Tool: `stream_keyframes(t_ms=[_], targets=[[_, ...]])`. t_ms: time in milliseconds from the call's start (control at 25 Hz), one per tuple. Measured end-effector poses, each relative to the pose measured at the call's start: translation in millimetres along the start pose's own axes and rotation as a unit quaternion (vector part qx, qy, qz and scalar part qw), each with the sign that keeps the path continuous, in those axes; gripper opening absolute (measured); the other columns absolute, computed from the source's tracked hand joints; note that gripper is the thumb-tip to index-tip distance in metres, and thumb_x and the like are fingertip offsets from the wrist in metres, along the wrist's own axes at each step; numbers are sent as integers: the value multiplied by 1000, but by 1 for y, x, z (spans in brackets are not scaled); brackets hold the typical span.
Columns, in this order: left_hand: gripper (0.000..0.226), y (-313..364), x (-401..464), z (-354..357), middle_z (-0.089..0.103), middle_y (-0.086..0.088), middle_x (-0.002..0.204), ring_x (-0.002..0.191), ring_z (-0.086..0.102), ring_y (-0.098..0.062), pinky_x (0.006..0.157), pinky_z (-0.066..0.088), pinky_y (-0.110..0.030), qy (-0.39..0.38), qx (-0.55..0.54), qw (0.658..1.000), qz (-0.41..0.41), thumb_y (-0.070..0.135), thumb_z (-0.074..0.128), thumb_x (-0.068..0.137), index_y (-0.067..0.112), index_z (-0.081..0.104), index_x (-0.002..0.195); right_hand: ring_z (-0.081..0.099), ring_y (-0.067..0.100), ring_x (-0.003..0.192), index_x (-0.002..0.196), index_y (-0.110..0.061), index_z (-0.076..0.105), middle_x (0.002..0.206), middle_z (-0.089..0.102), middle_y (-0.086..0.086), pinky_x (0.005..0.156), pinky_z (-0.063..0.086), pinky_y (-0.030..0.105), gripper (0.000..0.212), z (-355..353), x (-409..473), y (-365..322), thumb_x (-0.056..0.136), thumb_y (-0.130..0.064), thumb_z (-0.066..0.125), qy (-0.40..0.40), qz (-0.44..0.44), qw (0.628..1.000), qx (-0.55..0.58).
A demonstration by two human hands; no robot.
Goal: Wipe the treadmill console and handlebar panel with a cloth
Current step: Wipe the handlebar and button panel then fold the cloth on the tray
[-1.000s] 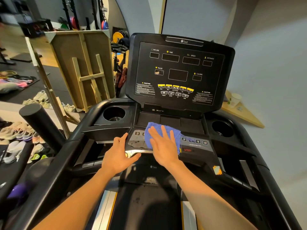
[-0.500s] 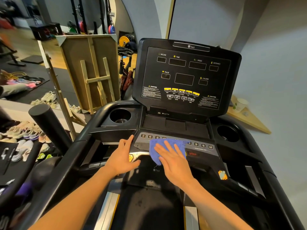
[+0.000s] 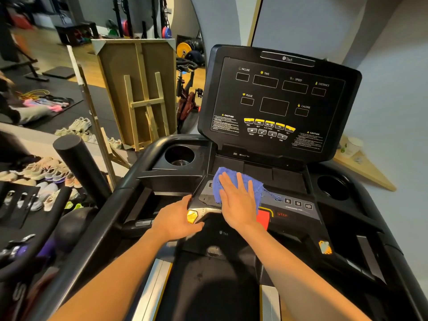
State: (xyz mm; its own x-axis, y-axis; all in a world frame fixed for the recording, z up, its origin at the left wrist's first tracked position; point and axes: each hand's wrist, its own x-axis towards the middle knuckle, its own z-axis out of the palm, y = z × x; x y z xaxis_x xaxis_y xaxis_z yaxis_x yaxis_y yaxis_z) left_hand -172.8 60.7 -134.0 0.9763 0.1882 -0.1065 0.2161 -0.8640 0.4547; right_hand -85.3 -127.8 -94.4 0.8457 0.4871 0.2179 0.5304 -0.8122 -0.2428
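Leftmost, rows of pale sports shoes (image 3: 34, 177) lie on the floor beside a black foam-padded bar (image 3: 81, 167), with a wooden-backed board (image 3: 136, 89) leaning behind. Next comes the black treadmill's left round cup holder (image 3: 179, 156). Just below it, the left hand (image 3: 176, 220) rests at the left corner of the grey handlebar button panel (image 3: 298, 202), fingers curled over the corner and thumb lying beneath a yellow hexagonal button (image 3: 192, 216); it appears to brace there and holds no cloth. Beside it, the right hand (image 3: 238, 202) lies flat with straight, spread fingers on the blue terry cloth (image 3: 231, 181), pressing it onto the left half of that panel, near the panel's upper edge. A red stop key (image 3: 264, 218) sits just right of that wrist, then numbered keys. Above stands the tilted black console display (image 3: 278, 100), and a right cup holder (image 3: 332, 187) follows.

I judge the cloth light, soft and limp; it will bunch or slide unless kept under a flat palm, so hold it spread beneath the fingers, not pinched by an edge.
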Motion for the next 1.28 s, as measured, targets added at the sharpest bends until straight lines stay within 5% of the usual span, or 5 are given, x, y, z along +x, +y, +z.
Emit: stream_keyframes(t_ms=[400, 600, 800, 1080, 1280], targets=[[25, 5, -7, -7, 50, 37, 80, 72, 55, 8, 66, 39, -14, 4, -58, 994, 91, 63, 57, 80, 54, 47, 101, 7, 18, 151, 148, -24, 43, 157, 36, -10, 121, -7, 44, 43, 13, -30, -30, 105, -22, 43, -61, -226, 970, 64], [55, 7, -7, -13, 52, 37, 95, 95, 60, -2, 75, 41, -13, -37, -51, 994, 91, 95, 34, 62, 59, 48, 102, 5, 12, 151, 148, -29, 42, 158, 31, -14, 120, -11, 33, 42, 7, -41, -8, 107, -25, 39, -88, -278, 955, 44], [111, 2, -4, -8, 63, 3, 131, 110, 64, -18, 88, 50, -29, 2, -29, 999, 23, 74, 62, 63, 18, 30, 153, 9, 11, 151, 147, -31, 43, 158, 31, -14, 120, -3, 33, 46, -5, -54, 22, 103, -22, 51, -97, -286, 953, -6], [97, 6, -6, -11, 66, 7, 115, 82, 56, -7, 69, 46, -19, -1, -3, 1000, 22, 65, 69, 66, 24, 33, 147, 7, 6, 150, 151, -33, 35, 158, 26, -19, 122, 6, 33, 46, -24, -81, 72, 105, -28, 36, -102, -229, 966, -60], [98, 6, -6, -11, 65, 7, 120, 85, 55, -5, 79, 53, -23, 1, 1, 1000, 17, 64, 69, 70, 25, 29, 150, 12, 4, 149, 151, -34, 36, 157, 30, -18, 121, 8, 29, 48, -38, -103, 111, 104, -37, 24, -84, -169, 981, -48]])
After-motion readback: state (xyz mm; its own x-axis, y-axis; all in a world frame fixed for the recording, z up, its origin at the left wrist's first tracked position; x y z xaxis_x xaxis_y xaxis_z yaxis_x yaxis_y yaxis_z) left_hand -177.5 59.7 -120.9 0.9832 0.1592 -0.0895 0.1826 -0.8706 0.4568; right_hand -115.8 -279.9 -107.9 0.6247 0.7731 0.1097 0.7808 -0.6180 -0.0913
